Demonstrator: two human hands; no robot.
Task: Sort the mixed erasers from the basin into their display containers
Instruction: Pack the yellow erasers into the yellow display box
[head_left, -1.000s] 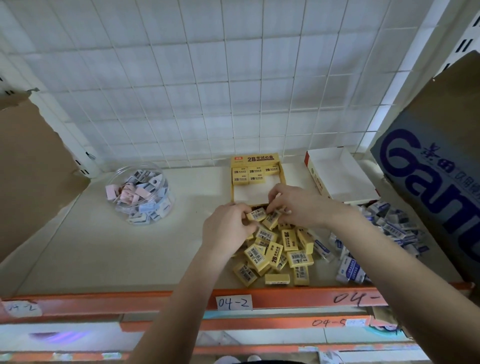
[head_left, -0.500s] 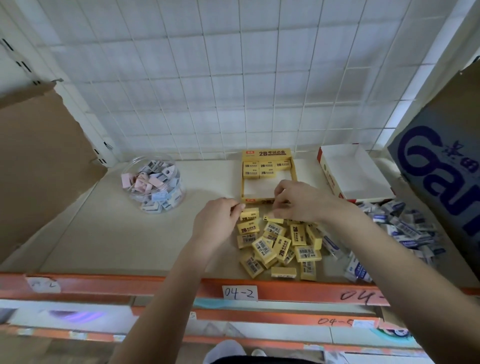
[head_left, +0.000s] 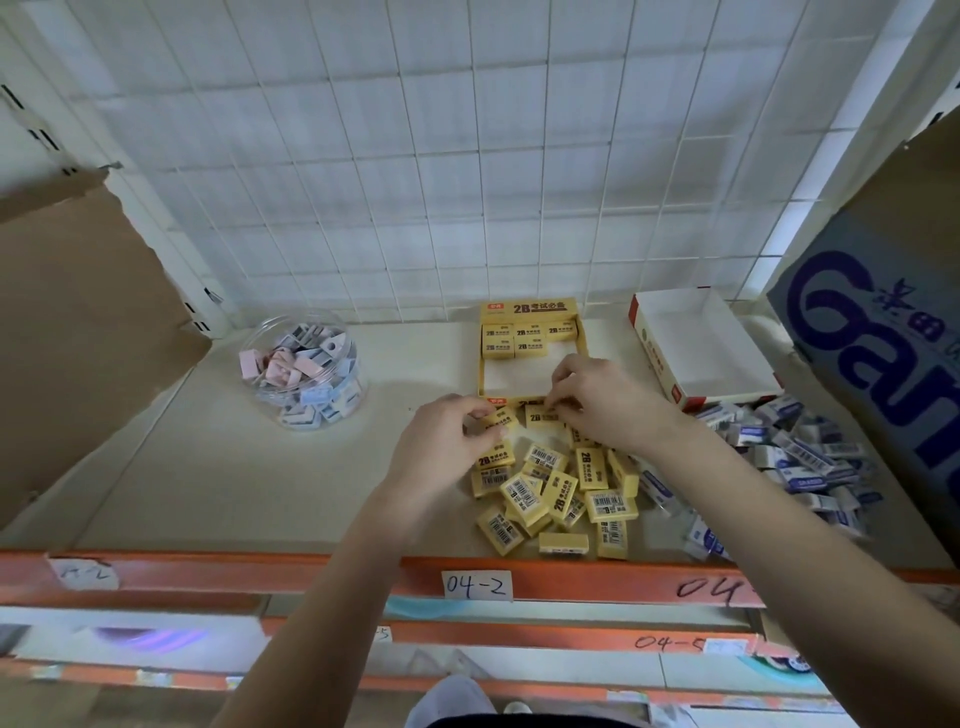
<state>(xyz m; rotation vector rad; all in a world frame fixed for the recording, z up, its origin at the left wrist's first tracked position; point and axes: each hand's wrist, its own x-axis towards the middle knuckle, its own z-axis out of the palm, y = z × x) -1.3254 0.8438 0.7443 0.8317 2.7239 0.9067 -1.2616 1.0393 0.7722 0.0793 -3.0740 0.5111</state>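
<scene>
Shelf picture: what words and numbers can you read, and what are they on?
"04-2": white label on the orange rail.
"04-": written on that rail, rest hidden.
"04-5": lower rail.
"2B": yellow display box, yellow erasers.
"Ga": blue carton, rest cut off.
Unreadable: left rail label, blue-white erasers.

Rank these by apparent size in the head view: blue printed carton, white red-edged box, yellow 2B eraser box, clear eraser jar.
1. blue printed carton, though partly cropped
2. white red-edged box
3. yellow 2B eraser box and clear eraser jar: too alike to rank
</scene>
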